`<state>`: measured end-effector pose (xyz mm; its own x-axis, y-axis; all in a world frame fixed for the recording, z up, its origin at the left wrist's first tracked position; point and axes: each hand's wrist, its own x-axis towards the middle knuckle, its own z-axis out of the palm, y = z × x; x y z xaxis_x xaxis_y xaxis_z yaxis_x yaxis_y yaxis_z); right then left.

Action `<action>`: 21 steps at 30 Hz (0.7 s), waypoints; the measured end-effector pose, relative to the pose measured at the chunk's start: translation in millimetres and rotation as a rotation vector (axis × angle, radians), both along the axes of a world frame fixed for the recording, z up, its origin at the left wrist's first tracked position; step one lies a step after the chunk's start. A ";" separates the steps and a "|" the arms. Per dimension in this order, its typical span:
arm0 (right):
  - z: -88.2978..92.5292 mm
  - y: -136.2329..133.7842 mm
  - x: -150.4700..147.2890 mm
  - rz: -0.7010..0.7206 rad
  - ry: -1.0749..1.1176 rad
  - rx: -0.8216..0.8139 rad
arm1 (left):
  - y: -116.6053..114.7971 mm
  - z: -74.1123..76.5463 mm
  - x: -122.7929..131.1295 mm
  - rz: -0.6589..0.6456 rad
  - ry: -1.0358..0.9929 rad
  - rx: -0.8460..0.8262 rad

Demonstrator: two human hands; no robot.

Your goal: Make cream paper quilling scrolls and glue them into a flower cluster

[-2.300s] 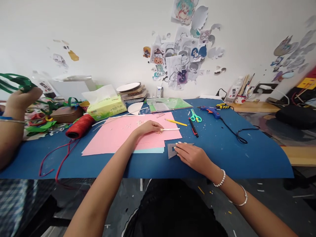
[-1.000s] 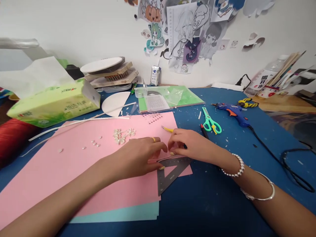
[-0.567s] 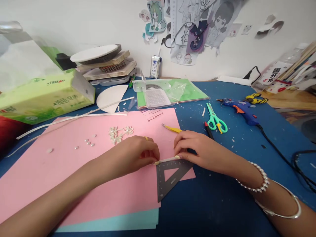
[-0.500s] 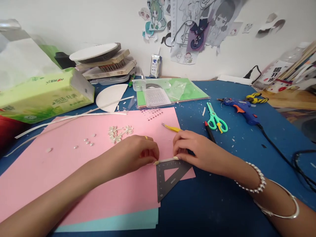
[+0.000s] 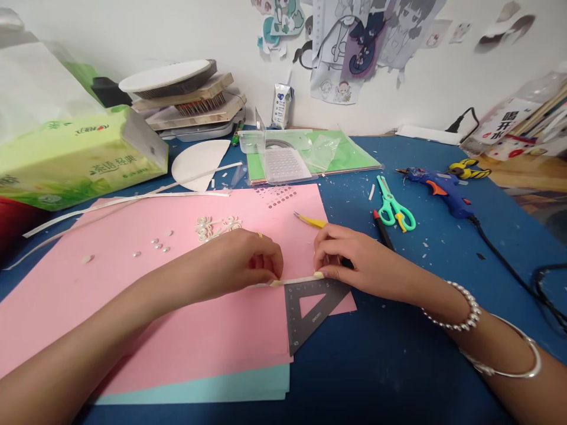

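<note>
A narrow white strip (image 5: pixel 299 280) is stretched between my two hands, along the top edge of a dark triangular ruler (image 5: pixel 315 307). My left hand (image 5: pixel 259 260) pinches the strip's left part, above the pink paper (image 5: pixel 212 336). The right part is pinched by my right hand (image 5: pixel 339 257), close to the ruler's right corner. Yellow-tipped tweezers (image 5: pixel 311 220) lie just above my right hand. White curled flower shapes (image 5: pixel 204 227) rest on the paper beyond my left hand, with several pearl beads (image 5: pixel 158 245) to their left.
Green scissors (image 5: pixel 393 206), a black pen with a red end (image 5: pixel 383 230) and a blue glue gun (image 5: pixel 443 189) lie at the right. Behind the paper are a clear plastic box (image 5: pixel 286 165) and green sheets (image 5: pixel 354 154). A tissue pack (image 5: pixel 88 159) sits at the left.
The view has shifted slightly. My left hand has slid a little left along the strip, away from the ruler's corner, so a longer stretch of strip shows between my hands.
</note>
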<state>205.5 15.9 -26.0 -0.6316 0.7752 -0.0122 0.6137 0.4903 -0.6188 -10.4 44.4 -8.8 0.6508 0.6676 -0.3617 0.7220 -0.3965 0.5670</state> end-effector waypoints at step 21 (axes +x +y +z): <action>4.5 -2.5 -4.2 -0.008 -0.052 -0.040 | -2.3 12.7 2.2 -0.004 0.083 -0.075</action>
